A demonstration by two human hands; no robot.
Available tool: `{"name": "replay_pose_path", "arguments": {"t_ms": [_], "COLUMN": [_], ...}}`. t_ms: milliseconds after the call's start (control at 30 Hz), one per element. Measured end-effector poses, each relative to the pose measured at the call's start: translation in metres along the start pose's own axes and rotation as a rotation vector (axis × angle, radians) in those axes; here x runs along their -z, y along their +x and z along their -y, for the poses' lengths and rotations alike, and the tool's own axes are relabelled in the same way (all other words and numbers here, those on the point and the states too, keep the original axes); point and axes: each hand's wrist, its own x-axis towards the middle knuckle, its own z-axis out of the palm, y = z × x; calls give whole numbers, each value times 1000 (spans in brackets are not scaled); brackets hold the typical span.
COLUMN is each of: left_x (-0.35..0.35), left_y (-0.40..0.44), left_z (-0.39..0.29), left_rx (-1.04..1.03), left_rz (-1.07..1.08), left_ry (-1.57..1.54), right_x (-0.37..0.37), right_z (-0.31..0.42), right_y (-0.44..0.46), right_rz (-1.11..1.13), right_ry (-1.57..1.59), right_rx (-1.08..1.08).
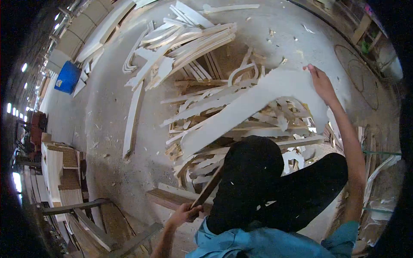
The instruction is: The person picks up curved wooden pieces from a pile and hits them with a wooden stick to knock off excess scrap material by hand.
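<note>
A wide, pale board [247, 103], bent at an angle with ragged edges, lies across the heap of scraps [206, 109] before the knees. The right hand [322, 86] has its fingers close together at the board's upper edge; the left hand [188, 213] wraps its fingers round a narrow brown bar [209, 188]. A blue bin [67, 78] bears a label too small to read.

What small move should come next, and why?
Probably raise the brown strip in the left hand toward the white panel: the right hand holds the panel's far side, while the strip sits low beside a knee.
</note>
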Motion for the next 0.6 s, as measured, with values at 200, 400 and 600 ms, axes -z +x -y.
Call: {"name": "replay_pose_path", "arguments": {"t_ms": [200,400,600], "left_x": [-36,-46,-67], "left_y": [1,11,45], "left_z": [-21,-32,-38], "left_rx": [1,-143,-272], "left_rz": [-131,-172,-339], "left_ry": [-105,-214,-247], "right_x": [6,13,-42], "right_z": [-44,-14,-43], "right_y": [6,-31,-41], "right_rz": [331,541,225], "right_ry": [62,224,-14], "right_rx": [-131,-202,-5]}}
